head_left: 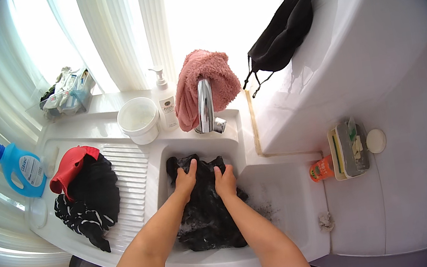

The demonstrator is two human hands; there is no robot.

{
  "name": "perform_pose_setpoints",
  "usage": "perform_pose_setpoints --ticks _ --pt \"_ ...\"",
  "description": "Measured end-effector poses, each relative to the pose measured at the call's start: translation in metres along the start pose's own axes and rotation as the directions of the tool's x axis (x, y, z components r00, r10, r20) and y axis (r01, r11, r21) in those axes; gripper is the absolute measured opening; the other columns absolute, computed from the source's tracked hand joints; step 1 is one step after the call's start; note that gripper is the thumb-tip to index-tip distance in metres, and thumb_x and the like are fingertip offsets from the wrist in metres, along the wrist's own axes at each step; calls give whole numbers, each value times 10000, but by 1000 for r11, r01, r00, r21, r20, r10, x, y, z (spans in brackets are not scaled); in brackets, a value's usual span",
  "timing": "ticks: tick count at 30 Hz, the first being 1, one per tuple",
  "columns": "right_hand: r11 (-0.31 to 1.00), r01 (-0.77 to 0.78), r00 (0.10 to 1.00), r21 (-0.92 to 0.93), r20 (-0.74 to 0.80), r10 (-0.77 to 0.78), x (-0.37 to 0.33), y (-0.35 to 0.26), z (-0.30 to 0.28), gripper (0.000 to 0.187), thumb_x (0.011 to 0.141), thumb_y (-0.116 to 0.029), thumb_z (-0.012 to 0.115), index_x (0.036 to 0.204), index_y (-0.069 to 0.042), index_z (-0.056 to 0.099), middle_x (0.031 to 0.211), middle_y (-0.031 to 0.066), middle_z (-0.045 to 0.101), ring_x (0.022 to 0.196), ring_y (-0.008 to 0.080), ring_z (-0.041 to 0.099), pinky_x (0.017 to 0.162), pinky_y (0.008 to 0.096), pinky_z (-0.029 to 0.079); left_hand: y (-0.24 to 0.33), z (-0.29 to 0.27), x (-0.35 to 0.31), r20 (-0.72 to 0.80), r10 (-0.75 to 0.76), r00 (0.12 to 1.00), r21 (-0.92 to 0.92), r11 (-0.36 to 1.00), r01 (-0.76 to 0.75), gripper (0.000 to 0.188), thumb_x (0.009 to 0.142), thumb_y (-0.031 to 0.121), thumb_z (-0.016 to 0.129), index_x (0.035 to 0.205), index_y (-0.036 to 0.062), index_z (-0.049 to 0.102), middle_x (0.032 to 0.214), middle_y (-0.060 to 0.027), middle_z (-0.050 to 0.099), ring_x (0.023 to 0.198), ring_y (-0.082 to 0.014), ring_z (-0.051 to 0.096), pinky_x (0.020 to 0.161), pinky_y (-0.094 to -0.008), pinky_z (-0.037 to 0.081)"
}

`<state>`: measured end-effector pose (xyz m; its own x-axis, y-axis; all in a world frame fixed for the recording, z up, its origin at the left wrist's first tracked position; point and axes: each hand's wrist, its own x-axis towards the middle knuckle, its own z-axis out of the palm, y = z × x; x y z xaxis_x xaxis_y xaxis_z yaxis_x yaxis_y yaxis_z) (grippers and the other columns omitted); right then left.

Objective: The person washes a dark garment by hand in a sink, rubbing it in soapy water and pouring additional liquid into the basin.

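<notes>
The left grip (185,181) and right grip (225,182) were each closed, thumb uppermost, on upper folds of the wet black fabric garment (209,225) inside the white rectangular sink basin (295,193), where even handling likely required low, firm, matched holds.

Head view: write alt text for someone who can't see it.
A person's left hand and right hand hold black cloth in a white sink. A pink towel hangs at the tap; red and black clothes lie at left.
</notes>
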<state>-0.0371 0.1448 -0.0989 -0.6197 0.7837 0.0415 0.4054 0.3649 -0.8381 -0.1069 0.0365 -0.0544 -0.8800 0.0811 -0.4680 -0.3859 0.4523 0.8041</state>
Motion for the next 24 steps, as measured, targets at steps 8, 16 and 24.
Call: perform_pose_setpoints --ticks 8,16,24 --pt "855 -122 909 -503 290 300 -11 25 27 320 916 -308 481 930 -6 586 982 230 607 930 394 580 748 491 467 -110 43 79 500 15 866 693 592 -410 548 928 356 392 1375 43 346 1207 -248 537 1125 -390 527 940 -459 418" --pt "901 -108 869 -419 400 290 13 45 31 312 883 -293 531 972 -11 631 1162 183 563 979 344 578 825 443 449 -106 31 103 389 52 920 509 820 -262 399 835 218 576 1179 22 528 1053 -190 629 960 -301 609 843 -423 472" --pt "807 530 824 261 66 -562 -58 -54 -6 343 838 -260 660 679 24 550 890 161 571 772 318 549 696 360 444 -51 8 40 417 -50 908 -713 602 360 575 831 308 666 1275 51 407 934 -82 616 896 -214 598 801 -376 474"
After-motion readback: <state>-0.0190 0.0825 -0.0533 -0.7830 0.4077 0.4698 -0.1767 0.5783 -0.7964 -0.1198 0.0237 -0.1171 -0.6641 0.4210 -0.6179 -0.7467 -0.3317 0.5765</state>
